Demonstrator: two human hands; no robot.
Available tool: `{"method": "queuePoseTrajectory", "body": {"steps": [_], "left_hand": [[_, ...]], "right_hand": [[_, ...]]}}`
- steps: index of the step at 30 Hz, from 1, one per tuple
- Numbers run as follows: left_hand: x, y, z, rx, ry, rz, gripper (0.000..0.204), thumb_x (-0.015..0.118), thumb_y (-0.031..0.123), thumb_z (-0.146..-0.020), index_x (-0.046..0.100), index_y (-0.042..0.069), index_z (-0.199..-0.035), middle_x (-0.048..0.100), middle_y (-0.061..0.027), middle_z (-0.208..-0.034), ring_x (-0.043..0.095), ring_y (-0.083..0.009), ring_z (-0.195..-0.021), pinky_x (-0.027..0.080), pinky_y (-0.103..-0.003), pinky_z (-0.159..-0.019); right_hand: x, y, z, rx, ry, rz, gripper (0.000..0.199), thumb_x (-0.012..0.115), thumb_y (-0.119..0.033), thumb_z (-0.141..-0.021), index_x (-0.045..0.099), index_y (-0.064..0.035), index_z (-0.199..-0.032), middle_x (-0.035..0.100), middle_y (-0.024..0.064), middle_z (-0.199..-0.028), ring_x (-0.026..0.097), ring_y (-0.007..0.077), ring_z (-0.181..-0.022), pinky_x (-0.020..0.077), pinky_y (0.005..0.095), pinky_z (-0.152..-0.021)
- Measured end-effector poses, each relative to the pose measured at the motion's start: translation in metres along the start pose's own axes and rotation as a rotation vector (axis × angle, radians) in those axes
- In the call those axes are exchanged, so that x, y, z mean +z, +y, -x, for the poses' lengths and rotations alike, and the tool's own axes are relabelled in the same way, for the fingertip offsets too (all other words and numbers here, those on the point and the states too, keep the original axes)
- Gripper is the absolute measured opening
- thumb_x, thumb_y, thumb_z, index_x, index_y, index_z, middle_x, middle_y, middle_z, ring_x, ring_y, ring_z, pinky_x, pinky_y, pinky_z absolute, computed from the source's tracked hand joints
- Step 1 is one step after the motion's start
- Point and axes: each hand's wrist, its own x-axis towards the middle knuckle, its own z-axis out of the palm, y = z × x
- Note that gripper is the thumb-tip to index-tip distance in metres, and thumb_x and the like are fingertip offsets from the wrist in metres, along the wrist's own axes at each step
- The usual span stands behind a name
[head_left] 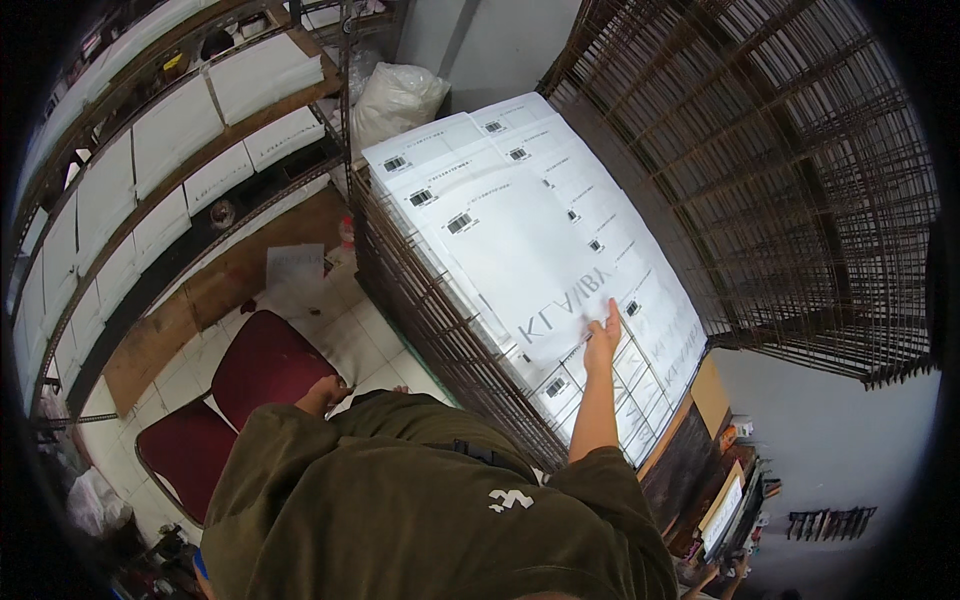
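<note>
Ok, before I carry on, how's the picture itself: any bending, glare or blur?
Head view: fisheye distortion curves the storage shelving at left and the wire drying rack at right, with black corners; head view: white printed sheets look bright, yet dark print stands out; head view: right hand looks fairly clear, left hand is small, its grip hard to make out.

The shirt (400,520) was loose and dark olive, its right sleeve (605,490) short, with a small angular white mark (511,498) on the front and a black buckle-like piece (475,453) near the waist
</note>
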Motion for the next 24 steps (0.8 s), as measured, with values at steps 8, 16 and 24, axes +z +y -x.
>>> {"method": "queuePoseTrajectory", "body": {"steps": [8,16,24], "left_hand": [[-0.008,0.016,0.001,0.043,0.030,-0.004,0.050,0.060,0.045,-0.071,0.058,0.011,-0.107,0.060,-0.0154,-0.103,0.055,-0.0309,-0.099,0.044,-0.040,-0.083],[0.003,0.002,-0.014,0.023,-0.052,-0.010,0.052,0.059,0.048,-0.072,0.059,0.010,-0.108,0.059,-0.0145,-0.106,0.055,-0.0306,-0.100,0.044,-0.040,-0.084],[-0.002,0.005,0.000,0.003,-0.037,0.051,0.056,0.058,0.050,-0.071,0.058,0.009,-0.109,0.059,-0.0145,-0.107,0.054,-0.0305,-0.102,0.044,-0.039,-0.085]], "right_hand": [[0.006,0.018,0.016,0.141,0.038,0.075,0.070,0.042,0.013,-0.065,0.033,-0.0048,-0.133,0.032,0.0152,-0.135,0.046,0.0180,-0.106,0.0408,0.0234,-0.080],[-0.003,0.024,0.003,0.150,0.007,0.128,0.069,0.043,0.011,-0.065,0.035,-0.0056,-0.132,0.031,0.0173,-0.136,0.030,0.0271,-0.125,0.0337,0.0274,-0.091],[-0.004,0.029,-0.001,0.205,0.023,0.114,0.069,0.043,0.010,-0.065,0.037,-0.0085,-0.132,0.030,0.0184,-0.136,0.018,0.0324,-0.131,0.0263,0.0322,-0.097]]}}
